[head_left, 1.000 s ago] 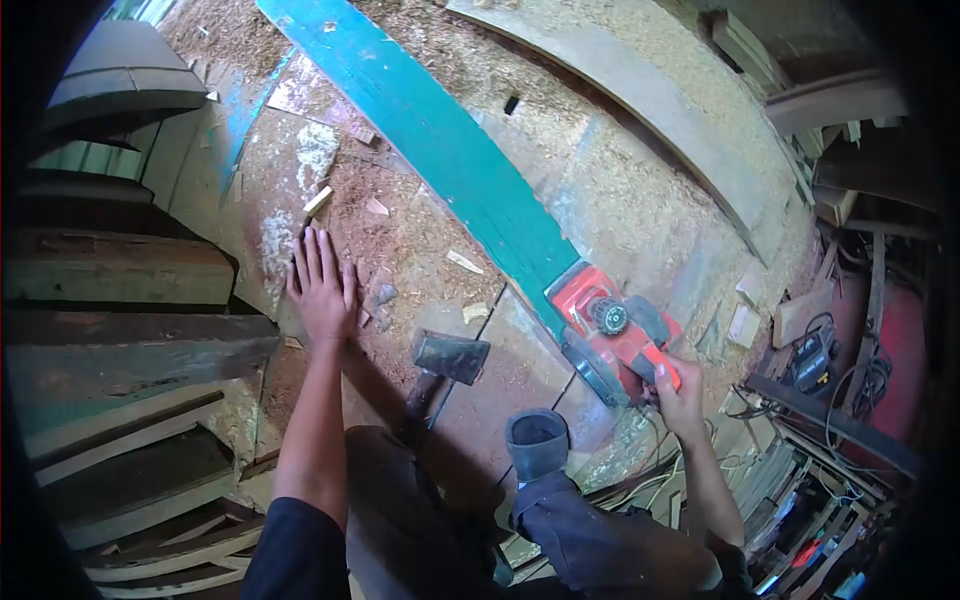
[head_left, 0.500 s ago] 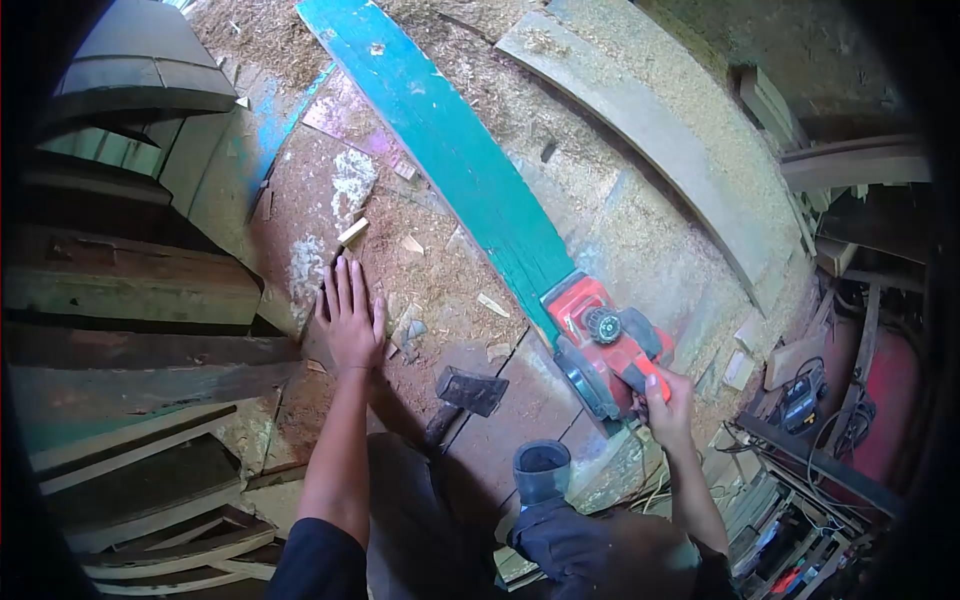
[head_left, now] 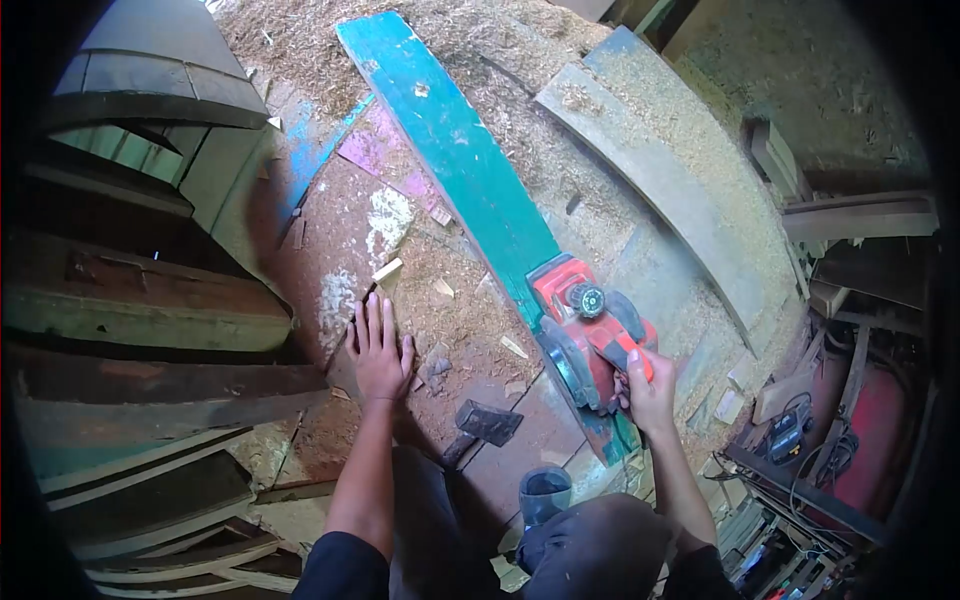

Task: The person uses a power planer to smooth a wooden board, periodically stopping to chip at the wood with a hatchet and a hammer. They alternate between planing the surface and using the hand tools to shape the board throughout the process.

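A red electric hand planer [head_left: 570, 290] rests on the near part of a long green-painted plank [head_left: 468, 165]. My right hand [head_left: 650, 385] is closed around the planer's rear handle. Some of the plank's near end [head_left: 612, 440] shows behind the tool. To the left, my left hand [head_left: 383, 360] lies flat with its fingers stretched out on the dusty surface, holding nothing. Just beyond its fingertips is a small pale wood offcut [head_left: 387, 270]. A dark-headed hammer [head_left: 488, 423] lies between the left hand and the planer.
Wide boards [head_left: 650, 170] covered in shavings lie right of the plank. Stacked timber [head_left: 150, 310] stands along the left side. At lower right are a corded power tool [head_left: 790, 425], cables and scrap wood. A dark cup-like object [head_left: 545, 492] sits by my knee.
The planer has moved forward along the green plank with my right hand, uncovering more of the near end. My left hand stays flat in place; the whole view has shifted slightly.
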Motion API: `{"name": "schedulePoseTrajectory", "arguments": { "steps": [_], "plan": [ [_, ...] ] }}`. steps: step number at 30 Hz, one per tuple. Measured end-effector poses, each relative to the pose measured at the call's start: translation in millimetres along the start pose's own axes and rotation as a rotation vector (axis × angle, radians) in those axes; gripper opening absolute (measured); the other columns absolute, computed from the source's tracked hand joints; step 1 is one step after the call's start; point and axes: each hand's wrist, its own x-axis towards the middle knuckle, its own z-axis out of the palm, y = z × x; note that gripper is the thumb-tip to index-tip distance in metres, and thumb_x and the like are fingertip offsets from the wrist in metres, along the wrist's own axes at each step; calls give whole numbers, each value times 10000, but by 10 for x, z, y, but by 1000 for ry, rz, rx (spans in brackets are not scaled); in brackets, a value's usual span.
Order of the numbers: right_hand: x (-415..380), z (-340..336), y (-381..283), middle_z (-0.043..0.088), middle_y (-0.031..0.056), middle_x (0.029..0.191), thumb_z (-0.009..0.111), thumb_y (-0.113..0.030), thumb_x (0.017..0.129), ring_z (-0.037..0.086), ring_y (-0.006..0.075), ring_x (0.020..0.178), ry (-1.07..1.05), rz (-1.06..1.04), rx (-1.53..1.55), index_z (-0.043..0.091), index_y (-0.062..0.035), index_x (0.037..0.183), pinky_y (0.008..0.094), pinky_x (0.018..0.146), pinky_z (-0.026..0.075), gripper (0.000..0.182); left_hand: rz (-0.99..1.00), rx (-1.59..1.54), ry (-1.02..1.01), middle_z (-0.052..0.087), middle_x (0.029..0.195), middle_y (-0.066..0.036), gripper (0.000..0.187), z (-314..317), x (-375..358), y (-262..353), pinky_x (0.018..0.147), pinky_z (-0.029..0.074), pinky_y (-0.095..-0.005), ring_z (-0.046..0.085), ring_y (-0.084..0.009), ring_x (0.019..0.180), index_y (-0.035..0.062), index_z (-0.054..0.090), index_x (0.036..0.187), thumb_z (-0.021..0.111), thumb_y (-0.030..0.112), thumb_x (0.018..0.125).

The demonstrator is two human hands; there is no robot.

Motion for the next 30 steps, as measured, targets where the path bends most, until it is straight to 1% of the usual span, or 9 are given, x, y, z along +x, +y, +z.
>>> {"name": "schedulePoseTrajectory", "arguments": {
  "steps": [4, 6, 10, 14, 18, 19, 22, 28, 30],
  "plan": [
    [191, 97, -222, 540, -6, 582, 517, -282, 987, 488, 58, 457, 8, 30, 21, 597, 11, 759, 241, 407, 374, 380, -8, -6, -17, 241, 1585, -86, 650, 6, 10, -12, 1168, 137, -453, 189, -285, 1470, 126, 305, 1506, 459, 387, 930],
    [273, 138, -294, 535, -3, 578, 513, -284, 990, 482, 58, 448, 12, 16, 19, 593, 9, 753, 240, 399, 369, 386, -8, -14, -36, 238, 1585, -98, 655, -14, 11, -5, 1157, 161, -457, 187, -293, 1470, 112, 301, 1506, 460, 376, 927],
    [470, 215, -464, 523, 0, 569, 507, -291, 996, 470, 57, 432, 10, 17, 21, 583, 4, 737, 232, 387, 357, 400, -24, -46, -64, 239, 1586, -88, 651, -11, 7, -20, 1171, 128, -454, 187, -284, 1471, 124, 318, 1502, 462, 395, 929],
    [710, 292, -598, 524, -1, 565, 509, -297, 996, 473, 56, 429, -4, -8, 12, 581, -5, 726, 227, 383, 352, 404, -26, -62, -66, 238, 1588, -83, 647, -18, 12, -25, 1167, 132, -450, 186, -275, 1473, 136, 324, 1502, 469, 393, 926],
    [983, 397, -774, 532, 5, 548, 514, -291, 988, 490, 73, 429, -16, -96, -85, 579, -2, 694, 258, 398, 374, 417, -29, -64, -69, 238, 1589, -79, 655, -32, 13, -28, 1168, 132, -443, 184, -270, 1474, 142, 323, 1504, 475, 398, 921],
    [1052, 435, -819, 532, 5, 548, 514, -291, 988, 490, 73, 429, -16, -99, -85, 579, -2, 694, 258, 398, 374, 417, -17, -89, -60, 239, 1585, -102, 663, -39, 15, -31, 1160, 145, -463, 190, -293, 1470, 110, 319, 1500, 480, 371, 912],
    [1227, 591, -964, 550, 12, 550, 529, -303, 980, 518, 84, 445, 12, -142, -81, 608, 6, 704, 264, 408, 392, 422, -20, -101, -73, 237, 1586, -100, 662, -43, 17, -39, 1163, 141, -463, 190, -294, 1470, 109, 316, 1501, 478, 367, 913],
    [1474, 836, -1221, 552, 19, 538, 515, -368, 988, 521, 86, 429, 45, -128, -72, 624, 5, 715, 260, 392, 388, 475, -23, -121, -86, 235, 1587, -96, 661, -34, 13, -47, 1166, 135, -458, 180, -292, 1472, 113, 313, 1503, 469, 374, 916],
    [1572, 908, -1288, 548, 25, 522, 514, -374, 987, 514, 92, 412, 44, -121, -49, 612, 1, 695, 262, 385, 385, 486, -31, -82, -76, 254, 1583, -73, 671, -39, 19, -48, 1174, 133, -439, 205, -259, 1467, 141, 329, 1502, 485, 397, 902]
  ]
}}
